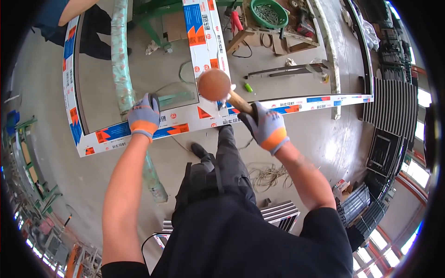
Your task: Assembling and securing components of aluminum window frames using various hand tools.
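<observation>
A large rectangular window frame (181, 113), wrapped in white film with blue and orange print, lies raised in front of me. My left hand (144, 116), in a grey and orange glove, grips its near rail, fingers curled over the inner edge. My right hand (266, 125), gloved alike, is closed round the wooden handle of a mallet (214, 85). The mallet's round reddish-brown head is above the joint where the middle bar (204, 37) meets the near rail. Whether the head touches the frame, I cannot tell.
A green-wrapped support pole (121, 60) runs under the frame's left part; a pale pole (330, 46) is at the right. Beyond stands a wooden bench (292, 39) with a green basket (269, 14) of screws. Coiled rope (269, 176) lies on the floor. Another person's arm (76, 9) shows far left.
</observation>
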`<state>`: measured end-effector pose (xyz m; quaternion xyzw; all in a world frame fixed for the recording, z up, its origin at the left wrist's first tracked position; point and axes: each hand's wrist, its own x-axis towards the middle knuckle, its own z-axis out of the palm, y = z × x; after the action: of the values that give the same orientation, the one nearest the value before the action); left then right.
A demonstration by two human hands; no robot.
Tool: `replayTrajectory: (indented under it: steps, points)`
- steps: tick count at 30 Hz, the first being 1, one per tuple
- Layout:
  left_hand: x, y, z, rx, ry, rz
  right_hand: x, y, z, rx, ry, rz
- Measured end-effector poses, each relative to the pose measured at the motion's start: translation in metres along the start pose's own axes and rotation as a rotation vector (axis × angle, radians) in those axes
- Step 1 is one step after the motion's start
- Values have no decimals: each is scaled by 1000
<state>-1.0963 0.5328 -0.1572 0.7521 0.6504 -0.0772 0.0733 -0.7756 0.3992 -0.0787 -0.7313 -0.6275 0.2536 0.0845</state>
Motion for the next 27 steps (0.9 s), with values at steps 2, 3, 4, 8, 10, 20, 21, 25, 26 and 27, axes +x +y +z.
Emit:
replayTrajectory:
  steps: [2, 3, 4, 8, 10, 20, 21, 25, 26, 27]
  points:
    - [-2, 1, -5, 28, 11, 21, -30, -4, 4, 48, 53, -24]
    - [-4, 4, -8, 21, -23, -1, -42, -7, 7, 55, 10, -9]
    - [-7, 7, -12, 14, -58, -24, -44, -5, 12, 11, -3, 2]
    - [-16, 0, -2, -8, -88, -3, -60, -15, 3, 38, -45, 52]
    - [-14, -3, -3, -6, -30, 7, -64, -34, -19, 214, 76, -12]
    - [-22, -36, -49, -273, -183, 45, -81, -73, 12, 2, -36, 77]
    - [-30, -33, -52, -325, -140, 56, -85, -71, 14, -43, -3, 29]
    - [-42, -55, -57, -272, -179, 94, -48, -152, 3, 118, 43, -205]
    - [-43, -60, -44, -244, -164, 134, -29, -173, -2, 150, -11, -289]
    - [-43, -64, -35, -213, -152, 174, -8, -192, -4, 183, -69, -368]
